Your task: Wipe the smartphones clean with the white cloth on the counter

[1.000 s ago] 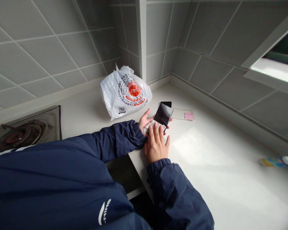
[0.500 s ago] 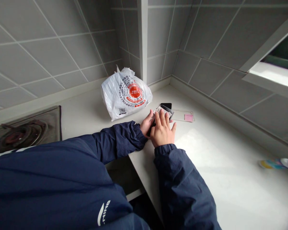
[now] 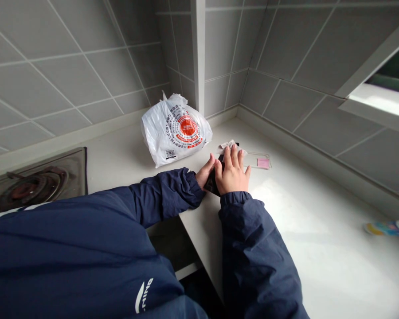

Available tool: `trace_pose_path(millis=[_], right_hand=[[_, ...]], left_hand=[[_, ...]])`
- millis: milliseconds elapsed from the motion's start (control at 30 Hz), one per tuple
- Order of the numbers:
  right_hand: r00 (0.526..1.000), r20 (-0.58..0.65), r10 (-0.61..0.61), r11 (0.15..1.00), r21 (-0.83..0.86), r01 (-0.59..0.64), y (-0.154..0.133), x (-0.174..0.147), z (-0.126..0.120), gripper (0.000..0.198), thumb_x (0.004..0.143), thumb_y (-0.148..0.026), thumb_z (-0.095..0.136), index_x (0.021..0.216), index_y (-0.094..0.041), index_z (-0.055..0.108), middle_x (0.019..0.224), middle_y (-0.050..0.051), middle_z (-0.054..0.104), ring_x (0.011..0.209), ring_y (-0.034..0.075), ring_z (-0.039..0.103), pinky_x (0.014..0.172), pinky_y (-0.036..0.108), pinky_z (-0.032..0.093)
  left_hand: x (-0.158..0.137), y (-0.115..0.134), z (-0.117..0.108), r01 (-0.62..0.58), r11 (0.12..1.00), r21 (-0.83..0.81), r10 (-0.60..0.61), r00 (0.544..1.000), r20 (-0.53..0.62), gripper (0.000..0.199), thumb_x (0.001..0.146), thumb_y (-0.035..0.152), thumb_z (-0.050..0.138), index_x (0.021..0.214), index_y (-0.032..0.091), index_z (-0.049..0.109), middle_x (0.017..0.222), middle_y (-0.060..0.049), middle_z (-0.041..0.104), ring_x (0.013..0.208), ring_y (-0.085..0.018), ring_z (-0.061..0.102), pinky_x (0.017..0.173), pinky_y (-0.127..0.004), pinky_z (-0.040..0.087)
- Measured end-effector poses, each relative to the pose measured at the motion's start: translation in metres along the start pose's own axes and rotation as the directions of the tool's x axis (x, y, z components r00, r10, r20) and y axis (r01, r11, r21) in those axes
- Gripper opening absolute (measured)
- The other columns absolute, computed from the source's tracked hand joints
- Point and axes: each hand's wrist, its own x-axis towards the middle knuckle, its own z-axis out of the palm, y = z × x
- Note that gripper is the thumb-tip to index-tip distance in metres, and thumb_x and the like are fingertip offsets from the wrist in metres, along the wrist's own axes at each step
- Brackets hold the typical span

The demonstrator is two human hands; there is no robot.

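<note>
A black phone (image 3: 213,182) lies at a slant near the counter's front corner, much of it hidden under my hands. My left hand (image 3: 205,172) holds the phone along its left side, thumb raised at the edge. Across the top of the phone my right hand (image 3: 233,173) presses a crumpled white tissue (image 3: 226,145), with fingers stretched forward over it. Just beyond the tissue peeks the corner of another black flat object (image 3: 237,144). A clear phone case (image 3: 268,156) with a pink slip (image 3: 262,163) in it rests to the right of my fingers.
A white plastic bag (image 3: 159,130) with red print stands behind my left hand. A gas stove (image 3: 75,175) is set in the counter at left. A colourful packet (image 3: 382,228) lies at far right. Tiled walls and a window ledge (image 3: 379,106) border the white counter (image 3: 306,248).
My right hand has slid slightly right and forward with the tissue, which now bunches past the fingertips and covers most of the black object behind. The left hand keeps its place on the phone.
</note>
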Motion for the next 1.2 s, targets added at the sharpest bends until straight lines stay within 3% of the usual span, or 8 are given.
trace_pose_path(millis=[167, 433, 600, 767, 867, 967, 1200], right_hand=[[1.000, -0.023, -0.013, 0.997, -0.070, 0.011, 0.006, -0.012, 0.002, 0.063, 0.103, -0.045, 0.033, 0.161, -0.022, 0.028, 0.170, 0.010, 0.024, 0.158, 0.030, 0.020, 0.117, 0.072, 0.028], [0.997, 0.006, -0.071, 0.994, -0.086, 0.071, 0.007, -0.054, 0.012, 0.064, 0.103, -0.047, 0.036, 0.158, -0.015, 0.037, 0.167, 0.013, 0.029, 0.154, 0.033, 0.028, 0.118, 0.071, 0.026], [0.993, 0.021, -0.115, 0.986, -0.119, 0.117, -0.001, -0.081, 0.015, 0.062, 0.102, -0.046, 0.039, 0.155, -0.014, 0.043, 0.166, 0.012, 0.030, 0.153, 0.035, 0.030, 0.119, 0.070, 0.025], [0.988, -0.015, -0.156, 0.978, -0.140, 0.152, 0.006, -0.095, 0.033, 0.060, 0.098, -0.037, 0.043, 0.155, -0.017, 0.044, 0.165, 0.011, 0.032, 0.153, 0.032, 0.032, 0.122, 0.065, 0.022], [0.977, -0.070, -0.201, 0.970, -0.152, 0.188, 0.018, -0.094, 0.046, 0.055, 0.100, -0.028, 0.041, 0.154, -0.019, 0.046, 0.162, 0.011, 0.039, 0.150, 0.028, 0.040, 0.119, 0.056, 0.033], [0.952, -0.200, -0.232, 0.970, -0.123, 0.211, 0.029, -0.089, 0.053, 0.049, 0.101, -0.025, 0.042, 0.148, -0.014, 0.053, 0.154, 0.011, 0.051, 0.142, 0.027, 0.051, 0.109, 0.045, 0.048], [0.847, -0.464, -0.260, 0.959, -0.022, 0.282, 0.032, -0.080, 0.060, 0.042, 0.097, -0.025, 0.054, 0.132, -0.004, 0.064, 0.139, 0.019, 0.065, 0.132, 0.032, 0.061, 0.106, 0.041, 0.056]], left_hand=[[-0.001, 0.002, -0.004, 0.021, 1.000, 0.014, -0.021, 1.000, -0.006, 0.067, 0.105, 0.060, 0.022, 0.162, 0.027, 0.035, 0.151, -0.009, 0.055, 0.140, -0.025, 0.052, 0.121, -0.043, 0.033], [-0.006, 0.015, 0.008, 0.172, 0.985, -0.028, -0.173, 0.984, -0.051, 0.083, 0.101, 0.070, 0.017, 0.153, 0.013, 0.048, 0.133, -0.018, 0.067, 0.124, -0.029, 0.065, 0.116, -0.045, 0.040], [-0.008, 0.020, 0.012, 0.189, 0.982, 0.002, -0.189, 0.980, -0.069, 0.084, 0.101, 0.068, 0.016, 0.150, 0.010, 0.052, 0.127, -0.020, 0.070, 0.111, -0.029, 0.071, 0.106, -0.044, 0.049], [-0.004, 0.023, 0.002, 0.183, 0.982, 0.049, -0.180, 0.982, -0.050, 0.086, 0.100, 0.069, 0.012, 0.152, 0.011, 0.049, 0.131, -0.022, 0.067, 0.101, -0.029, 0.074, 0.093, -0.044, 0.055], [-0.002, 0.022, -0.004, 0.165, 0.984, 0.067, -0.164, 0.986, -0.023, 0.081, 0.101, 0.067, 0.014, 0.153, 0.015, 0.048, 0.135, -0.021, 0.065, 0.108, -0.032, 0.072, 0.095, -0.048, 0.054], [-0.003, 0.020, -0.006, 0.183, 0.982, 0.046, -0.183, 0.983, -0.019, 0.080, 0.101, 0.067, 0.016, 0.154, 0.015, 0.046, 0.137, -0.022, 0.063, 0.115, -0.035, 0.069, 0.100, -0.051, 0.051], [-0.005, 0.018, 0.001, 0.166, 0.986, -0.015, -0.167, 0.985, -0.052, 0.079, 0.100, 0.068, 0.020, 0.157, 0.017, 0.041, 0.143, -0.022, 0.059, 0.130, -0.038, 0.060, 0.111, -0.059, 0.039]])
